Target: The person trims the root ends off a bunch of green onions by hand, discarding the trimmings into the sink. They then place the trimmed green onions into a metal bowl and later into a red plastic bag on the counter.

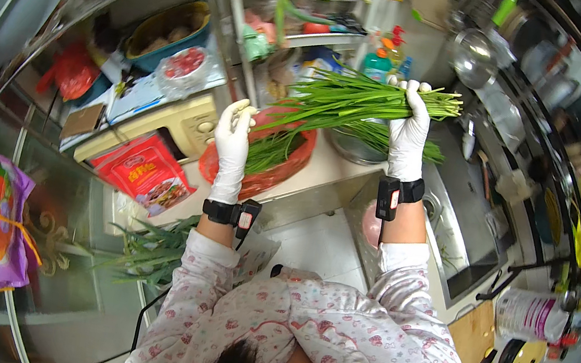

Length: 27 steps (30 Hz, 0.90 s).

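Note:
My right hand (409, 135), in a white glove, grips a bunch of green garlic chives (341, 94) near the pale cut ends. The long leaves stretch leftward over the counter, toward my left hand. My left hand (232, 142), also gloved, is raised with loosely bent fingers and nothing visible in it. It is close to an orange-red plastic bag (293, 167) containing more chives (270, 155). Beneath the held bunch, another heap of chives (371, 134) lies across a round metal pan (357, 149), partly hidden by the leaves and my right hand.
A steel sink (463, 229) lies to the right, below hanging utensils and a metal ladle (474, 56). At left, a red food packet (144, 170) leans before a cream-coloured appliance (184, 125). Leafy greens (156, 251) lie near my left forearm. Pump bottles (378, 63) stand behind the chives.

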Each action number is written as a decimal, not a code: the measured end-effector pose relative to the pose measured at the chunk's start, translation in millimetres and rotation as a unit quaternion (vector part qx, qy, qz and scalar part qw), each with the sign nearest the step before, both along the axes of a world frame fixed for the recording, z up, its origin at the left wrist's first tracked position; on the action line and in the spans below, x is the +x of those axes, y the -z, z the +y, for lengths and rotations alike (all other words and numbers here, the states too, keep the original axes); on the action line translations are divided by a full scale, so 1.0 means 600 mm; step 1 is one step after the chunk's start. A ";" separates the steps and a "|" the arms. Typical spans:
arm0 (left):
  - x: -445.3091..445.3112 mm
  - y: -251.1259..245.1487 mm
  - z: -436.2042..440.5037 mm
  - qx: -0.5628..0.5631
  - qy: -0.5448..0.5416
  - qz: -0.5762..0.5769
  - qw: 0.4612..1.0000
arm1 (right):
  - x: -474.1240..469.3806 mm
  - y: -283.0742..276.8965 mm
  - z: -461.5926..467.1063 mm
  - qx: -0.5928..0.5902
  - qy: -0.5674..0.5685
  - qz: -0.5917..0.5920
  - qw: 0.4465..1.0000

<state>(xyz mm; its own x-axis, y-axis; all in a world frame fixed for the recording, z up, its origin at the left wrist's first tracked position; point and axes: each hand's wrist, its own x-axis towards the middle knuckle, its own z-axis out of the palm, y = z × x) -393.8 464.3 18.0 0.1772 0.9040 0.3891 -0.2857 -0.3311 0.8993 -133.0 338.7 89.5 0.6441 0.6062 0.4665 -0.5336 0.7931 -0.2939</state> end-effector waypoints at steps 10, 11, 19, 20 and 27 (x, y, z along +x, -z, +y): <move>0.255 -0.060 -0.270 0.020 0.313 0.011 0.949 | 0.149 0.044 -0.375 -0.111 0.037 -0.016 0.993; 0.288 -0.060 -0.301 -0.015 0.388 0.028 0.921 | 0.159 0.049 -0.413 -0.132 0.034 -0.028 0.990; 0.492 0.010 -0.568 -0.172 0.685 0.064 0.705 | 0.208 0.114 -0.613 -0.295 -0.057 -0.060 0.952; 0.507 0.019 -0.595 -0.162 0.711 0.043 0.683 | 0.215 0.119 -0.618 -0.302 -0.049 -0.086 0.948; 0.607 0.061 -0.636 -0.108 0.705 0.061 0.699 | 0.271 0.138 -0.634 -0.464 0.097 -0.165 0.865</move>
